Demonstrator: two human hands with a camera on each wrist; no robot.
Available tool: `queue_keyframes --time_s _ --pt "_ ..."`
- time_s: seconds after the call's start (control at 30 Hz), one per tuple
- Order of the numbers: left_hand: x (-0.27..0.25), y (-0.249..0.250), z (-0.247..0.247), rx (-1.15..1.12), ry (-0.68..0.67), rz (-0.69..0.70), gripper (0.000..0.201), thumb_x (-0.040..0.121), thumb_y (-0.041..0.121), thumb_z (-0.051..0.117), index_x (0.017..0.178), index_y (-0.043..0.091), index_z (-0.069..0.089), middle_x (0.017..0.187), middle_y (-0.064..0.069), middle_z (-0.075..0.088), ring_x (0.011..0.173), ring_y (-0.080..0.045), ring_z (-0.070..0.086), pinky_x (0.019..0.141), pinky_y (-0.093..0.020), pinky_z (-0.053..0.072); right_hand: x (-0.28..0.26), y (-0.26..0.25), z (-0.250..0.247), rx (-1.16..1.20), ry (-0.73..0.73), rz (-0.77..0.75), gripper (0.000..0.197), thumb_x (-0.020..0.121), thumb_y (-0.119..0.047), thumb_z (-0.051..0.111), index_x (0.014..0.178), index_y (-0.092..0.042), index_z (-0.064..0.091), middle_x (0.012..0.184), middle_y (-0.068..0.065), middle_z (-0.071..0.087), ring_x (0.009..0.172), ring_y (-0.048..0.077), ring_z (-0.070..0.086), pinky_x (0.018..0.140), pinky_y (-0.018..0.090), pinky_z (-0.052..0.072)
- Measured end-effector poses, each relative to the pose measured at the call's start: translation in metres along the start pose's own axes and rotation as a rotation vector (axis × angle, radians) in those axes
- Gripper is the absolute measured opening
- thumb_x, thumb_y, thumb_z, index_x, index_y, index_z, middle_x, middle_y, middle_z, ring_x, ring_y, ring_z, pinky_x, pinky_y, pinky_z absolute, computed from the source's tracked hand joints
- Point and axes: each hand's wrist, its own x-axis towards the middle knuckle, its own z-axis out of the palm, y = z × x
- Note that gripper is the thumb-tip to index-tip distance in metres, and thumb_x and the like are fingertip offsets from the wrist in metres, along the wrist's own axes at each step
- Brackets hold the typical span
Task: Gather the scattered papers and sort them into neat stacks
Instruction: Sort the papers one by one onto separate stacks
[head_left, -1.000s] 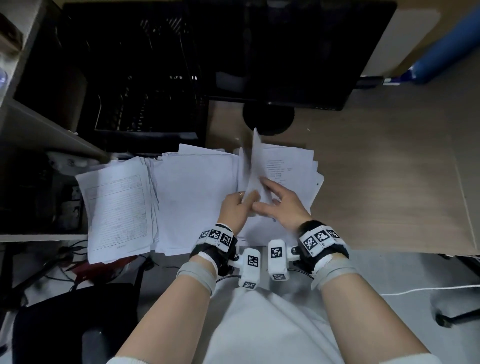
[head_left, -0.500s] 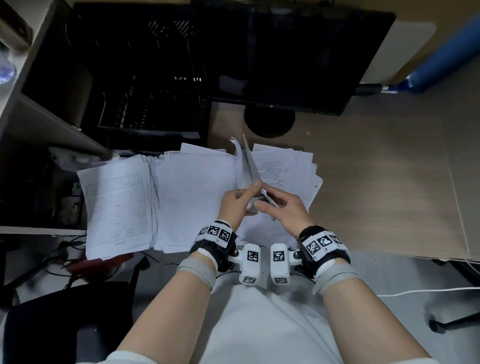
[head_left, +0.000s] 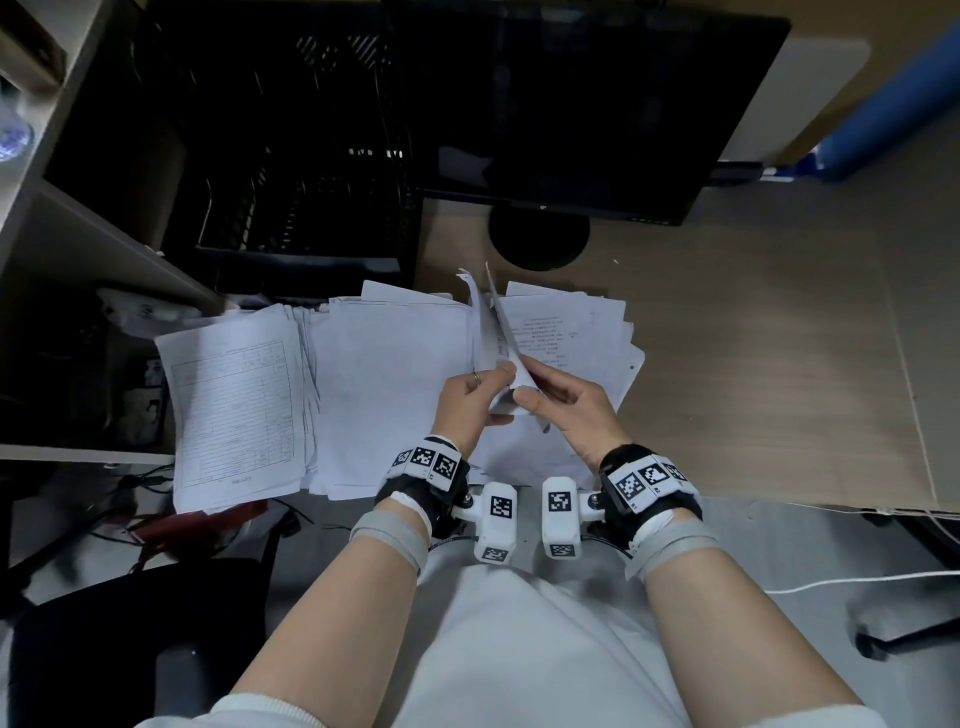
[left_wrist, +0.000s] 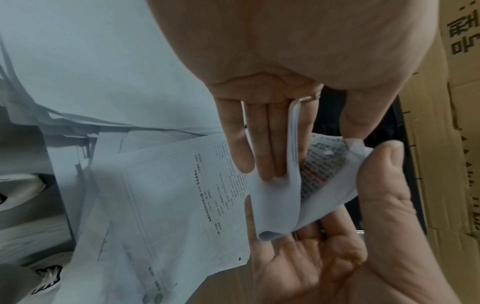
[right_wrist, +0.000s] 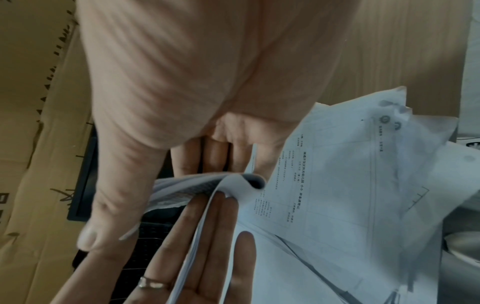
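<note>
Both hands are pinching a thin, floppy sheaf (head_left: 497, 340) between them: left hand (head_left: 470, 402) gripping its near edge, right hand (head_left: 569, 410) curling its corner, loose papers (head_left: 587, 332) lying beyond.

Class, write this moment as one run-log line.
left hand: holds lifted sheets | right hand: pinches same sheets | fanned pile: beneath on desk | two piles left | phase: sorting unfinished

Black flat monitor (head_left: 587, 104) stands at twelve o'clock; black mesh tray (head_left: 306, 208) sits at ten; blue cylinder (head_left: 893, 104) lies at two.
</note>
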Motion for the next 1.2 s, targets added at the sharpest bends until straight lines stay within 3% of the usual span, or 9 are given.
queue_keyframes --time_s 0.13,0.3,0.4,0.53,0.63,0.77,0.9,1.1,1.2 --pt "0.001 0.002 -0.001 0.025 -0.019 0.018 0.035 0.098 0.030 0.065 0.066 0.020 0.076 0.082 -0.004 0.076 0.088 -0.022 0.074 0.089 -0.048 0.060 0.001 -0.003 0.000 0.000 0.012 -0.008 0.051 0.086 -0.024 0.075 0.134 -0.024 0.061 0.131 -0.008 0.064 0.120 0.001 0.058 0.082 0.016 0.053" --pt "0.002 0.003 -0.001 0.051 -0.017 0.031 0.024 0.093 0.027 0.070 0.094 0.004 0.078 0.092 -0.014 0.077 0.094 -0.028 0.074 0.090 -0.048 0.060 0.003 -0.005 0.004 0.007 0.038 0.008 0.040 0.090 -0.028 0.070 0.129 -0.027 0.063 0.119 -0.011 0.070 0.110 0.005 0.064 0.080 0.022 0.053" --pt "0.003 0.004 -0.001 0.077 -0.008 0.023 0.018 0.094 0.019 0.069 0.099 0.004 0.076 0.090 -0.012 0.078 0.091 -0.025 0.075 0.089 -0.049 0.060 0.004 -0.006 0.005 0.036 0.047 0.041 0.029 0.091 -0.033 0.068 0.118 -0.038 0.066 0.113 -0.021 0.068 0.114 0.000 0.061 0.097 0.024 0.050" --pt "0.006 0.004 -0.002 0.105 0.004 0.024 0.011 0.092 0.013 0.071 0.082 0.015 0.073 0.070 0.007 0.073 0.076 -0.015 0.072 0.085 -0.047 0.061 0.005 -0.005 0.006 0.052 0.038 0.061 0.034 0.090 -0.038 0.068 0.124 -0.034 0.068 0.125 -0.018 0.065 0.123 -0.003 0.054 0.110 0.026 0.040" --pt "0.009 0.000 -0.004 0.118 0.004 0.045 0.002 0.090 0.015 0.074 0.090 0.014 0.075 0.080 0.002 0.076 0.084 -0.020 0.073 0.081 -0.042 0.063 0.005 -0.006 0.008 0.073 0.054 0.063 0.034 0.090 -0.036 0.069 0.124 -0.031 0.069 0.124 -0.015 0.067 0.121 0.001 0.058 0.105 0.023 0.044" --pt "0.010 0.000 -0.006 0.119 0.000 0.058 0.006 0.089 0.019 0.076 0.087 0.014 0.075 0.079 0.002 0.075 0.083 -0.017 0.074 0.079 -0.038 0.063 0.006 -0.008 0.008 0.088 0.064 0.065 0.038 0.090 -0.027 0.070 0.127 -0.023 0.067 0.123 -0.009 0.068 0.115 0.002 0.062 0.097 0.018 0.048" --pt "0.013 -0.003 -0.008 0.118 0.011 0.052 0.019 0.088 0.021 0.077 0.097 0.005 0.076 0.094 -0.014 0.077 0.090 -0.026 0.075 0.082 -0.040 0.063 0.006 -0.007 0.008 0.104 0.055 0.068 0.044 0.088 -0.020 0.073 0.131 -0.016 0.064 0.122 -0.005 0.069 0.111 0.000 0.064 0.095 0.015 0.050" --pt "0.015 -0.003 -0.008 0.118 0.021 0.053 0.017 0.088 0.018 0.077 0.097 0.004 0.076 0.094 -0.017 0.076 0.091 -0.029 0.075 0.082 -0.042 0.062 0.008 -0.009 0.009 0.096 0.061 0.074 0.040 0.088 -0.022 0.073 0.127 -0.020 0.066 0.119 -0.004 0.071 0.111 0.004 0.065 0.097 0.018 0.050" --pt "0.016 -0.004 -0.008 0.133 0.021 0.058 0.014 0.085 0.015 0.075 0.094 0.004 0.076 0.094 -0.017 0.076 0.092 -0.032 0.074 0.082 -0.042 0.062 0.009 -0.009 0.010 0.088 0.083 0.069 0.026 0.090 -0.016 0.070 0.115 -0.022 0.072 0.107 -0.002 0.075 0.101 0.008 0.069 0.093 0.023 0.053"
